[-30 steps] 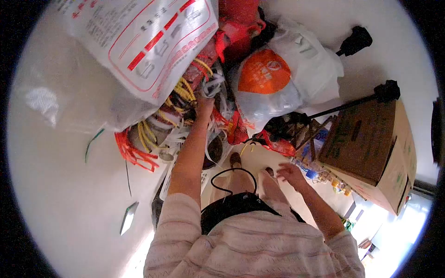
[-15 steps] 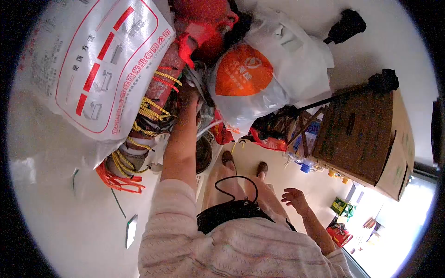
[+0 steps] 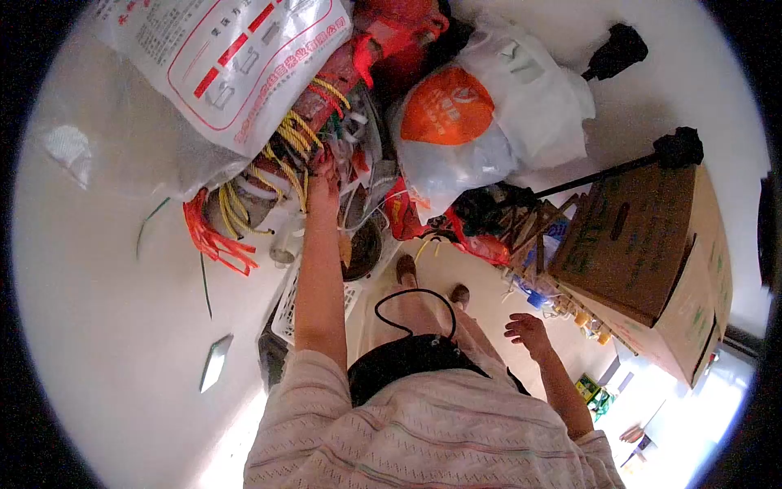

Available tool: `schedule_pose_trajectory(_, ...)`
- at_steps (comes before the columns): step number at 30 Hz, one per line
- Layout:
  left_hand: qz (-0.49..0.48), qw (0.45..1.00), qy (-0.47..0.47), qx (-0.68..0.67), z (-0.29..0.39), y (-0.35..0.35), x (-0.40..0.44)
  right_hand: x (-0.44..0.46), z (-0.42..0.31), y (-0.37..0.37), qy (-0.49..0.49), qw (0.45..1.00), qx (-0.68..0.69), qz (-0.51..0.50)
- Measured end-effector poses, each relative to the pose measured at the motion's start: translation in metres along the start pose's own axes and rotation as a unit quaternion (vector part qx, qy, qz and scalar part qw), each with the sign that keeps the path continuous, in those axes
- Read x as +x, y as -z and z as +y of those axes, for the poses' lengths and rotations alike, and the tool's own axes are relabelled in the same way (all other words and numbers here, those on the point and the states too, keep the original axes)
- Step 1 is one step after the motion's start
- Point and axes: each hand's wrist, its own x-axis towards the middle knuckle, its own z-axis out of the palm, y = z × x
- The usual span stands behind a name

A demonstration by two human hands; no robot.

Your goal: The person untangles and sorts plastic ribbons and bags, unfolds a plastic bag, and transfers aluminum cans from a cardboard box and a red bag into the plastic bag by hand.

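My left hand (image 3: 324,169) reaches into a crowded pile, beside looped yellow ropes (image 3: 295,134). Its fingers are small and partly lost among the clutter, so a grip cannot be made out. Just above it lies a dark red bundle (image 3: 320,96) with yellow and red cords. Grey and clear plastic items (image 3: 358,130) sit to its right. A large white printed sack (image 3: 244,73) hangs over the upper left. My right hand (image 3: 528,332) hangs low by my side, fingers apart, holding nothing.
A white bag with an orange print (image 3: 446,106) stands right of the pile. Cardboard boxes (image 3: 627,236) and a black-ended pole (image 3: 611,169) are farther right. Below my left arm are a white plastic basket (image 3: 287,314) and a dark round pan (image 3: 364,248). Orange strips (image 3: 216,236) dangle at left.
My left hand has come out from behind the grey strap-like item and now shows beside the yellow ropes. The view has shifted, with the sack higher. My right hand stays low and open.
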Motion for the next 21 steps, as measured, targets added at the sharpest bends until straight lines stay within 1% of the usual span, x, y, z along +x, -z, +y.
schedule_pose_trajectory(3,0.016,0.996,-0.065,0.057,0.001,-0.012,-0.026,-0.002,0.002,0.01,-0.005,1.0,-0.013,0.005)
schedule_pose_trajectory(4,-0.026,0.99,-0.11,0.085,-0.002,-0.001,-0.016,-0.003,0.002,0.012,-0.003,1.0,-0.021,0.003)
schedule_pose_trajectory(5,-0.008,0.97,-0.128,0.209,-0.007,0.01,-0.011,-0.004,0.0,0.012,0.0,1.0,-0.028,0.0)
schedule_pose_trajectory(6,0.011,0.914,-0.143,0.379,-0.006,0.002,-0.02,-0.005,-0.001,0.013,0.004,0.999,-0.034,-0.001)
schedule_pose_trajectory(7,0.024,0.828,-0.144,0.542,-0.001,-0.009,-0.031,-0.004,-0.002,0.014,0.003,0.999,-0.039,0.0)
schedule_pose_trajectory(8,0.024,0.738,-0.143,0.659,0.002,-0.021,-0.042,-0.004,-0.003,0.015,0.004,0.999,-0.042,0.001)
schedule_pose_trajectory(9,0.024,0.653,-0.148,0.743,0.004,-0.033,-0.055,-0.002,-0.005,0.015,0.004,0.999,-0.046,0.0)
schedule_pose_trajectory(10,0.018,0.596,-0.166,0.786,0.007,-0.044,-0.069,0.001,-0.006,0.017,0.007,0.999,-0.044,0.0)
schedule_pose_trajectory(13,-0.005,0.475,-0.357,0.804,0.019,-0.067,-0.11,0.009,-0.011,0.019,0.016,0.999,-0.044,0.003)
schedule_pose_trajectory(15,-0.062,0.538,-0.372,0.754,0.051,-0.099,-0.147,0.008,-0.019,0.016,0.018,0.998,-0.05,0.022)
schedule_pose_trajectory(16,-0.092,0.567,-0.379,0.726,0.069,-0.12,-0.162,0.008,-0.023,0.018,0.033,0.998,-0.047,-0.005)
schedule_pose_trajectory(19,-0.066,0.739,-0.326,0.586,0.123,-0.168,-0.193,0.02,-0.023,0.02,0.029,0.998,-0.06,-0.01)
schedule_pose_trajectory(20,-0.024,0.716,-0.383,0.583,0.138,-0.179,-0.199,0.024,-0.021,0.023,0.061,0.996,-0.011,-0.061)
schedule_pose_trajectory(21,0.018,0.691,-0.438,0.575,0.155,-0.19,-0.2,0.026,-0.028,0.02,0.068,0.995,-0.02,-0.064)
